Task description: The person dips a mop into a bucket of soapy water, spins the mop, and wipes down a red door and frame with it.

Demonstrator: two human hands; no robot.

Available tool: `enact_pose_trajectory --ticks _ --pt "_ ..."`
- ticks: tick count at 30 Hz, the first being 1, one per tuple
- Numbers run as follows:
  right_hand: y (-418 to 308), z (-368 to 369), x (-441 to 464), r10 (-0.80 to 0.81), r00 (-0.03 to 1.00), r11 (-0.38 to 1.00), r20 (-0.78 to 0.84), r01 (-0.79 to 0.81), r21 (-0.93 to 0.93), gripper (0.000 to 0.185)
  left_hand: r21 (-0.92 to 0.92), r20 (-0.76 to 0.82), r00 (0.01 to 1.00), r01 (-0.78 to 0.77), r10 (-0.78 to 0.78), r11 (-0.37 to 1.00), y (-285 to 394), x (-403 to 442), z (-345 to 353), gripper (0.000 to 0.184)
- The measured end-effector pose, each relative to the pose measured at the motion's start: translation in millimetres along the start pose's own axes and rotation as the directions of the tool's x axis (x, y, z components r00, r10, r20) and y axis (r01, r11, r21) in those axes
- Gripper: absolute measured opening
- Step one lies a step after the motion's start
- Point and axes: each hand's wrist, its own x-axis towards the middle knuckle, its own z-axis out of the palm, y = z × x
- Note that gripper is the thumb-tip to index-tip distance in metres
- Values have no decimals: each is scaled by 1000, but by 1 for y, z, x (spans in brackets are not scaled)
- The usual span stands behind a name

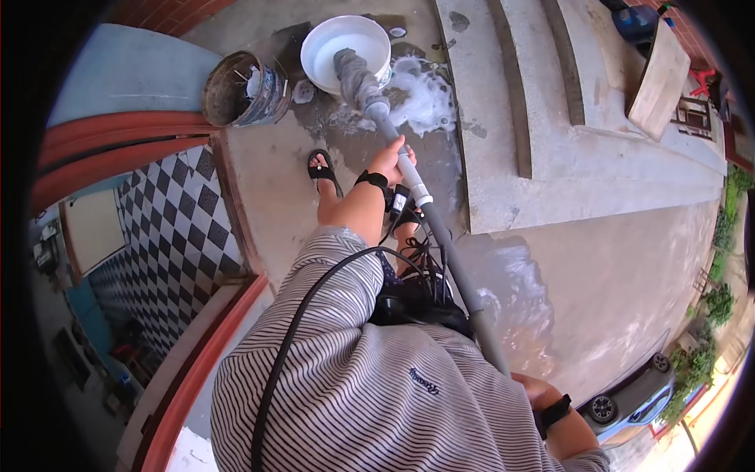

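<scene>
My left hand (393, 161) is closed round the light upper section of a long grey pole (456, 267). At the pole's far end, a wet grey mop head (357, 77) hangs over the rim of a white bucket (307, 57) and partly into it; whitish liquid shows inside. The pole slants down past my body to the lower right, where my right hand (532, 387) is beside its near end. My shirt and the pole hide the fingers of that hand. Foam (429, 98) and water lie on the concrete right of the bucket.
A worn, dirty bucket (271, 98) stands left of the white one. Concrete steps (503, 134) rise on the right, with a leaning board (659, 82). A doorway with a checkered floor (189, 197) is at the left. A black cable (292, 322) crosses my front. A car (629, 397) is lower right.
</scene>
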Motion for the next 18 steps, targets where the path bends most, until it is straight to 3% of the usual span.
enact_pose_trajectory --ticks 2,3,4,5,6,7,8,9,10,12,14,16,18 --pt "-11 1 6 -6 1000 976 5 7 -216 52 75 -101 994 -28 36 997 -6 -5 3 25" --pt "-3 -6 9 -10 1000 977 4 11 -215 52 152 -190 978 -55 84 987 -9 -5 8 25" --pt "10 -19 14 -99 975 923 -200 15 -384 51 150 -186 979 -54 81 987 -15 -4 13 25" --pt "13 -21 17 -216 901 843 -376 -22 -537 50 273 -262 954 -75 149 959 -22 1 15 25" --pt "15 -21 19 -215 899 844 -381 -26 -536 50 391 -328 918 -83 222 917 -29 4 16 25" --pt "19 -19 24 -381 755 642 -534 -200 -740 51 430 -326 914 -84 241 899 -34 9 16 26" --pt "19 -12 28 -573 578 398 -580 -423 -814 51 425 -327 915 -80 236 902 -39 14 16 26" --pt "20 -6 31 -633 486 391 -603 -471 -791 55 427 -345 903 -92 256 900 -42 18 15 26" --pt "14 1 34 -631 491 386 -601 -474 -791 55 430 -365 889 -104 278 897 -43 22 13 26" --pt "0 12 38 -416 550 394 -724 -608 -689 50 460 -368 886 -92 284 883 -38 18 10 24" --pt "21 -21 53 -397 608 386 -688 -569 -726 50 622 -298 910 -44 289 781 -30 12 13 22" --pt "28 -31 54 -371 663 378 -651 -532 -757 49 601 -309 917 -16 251 799 -24 12 12 21" --pt "15 -18 42 -285 816 661 -503 -213 -720 49 581 -314 925 10 214 814 -16 11 11 19"
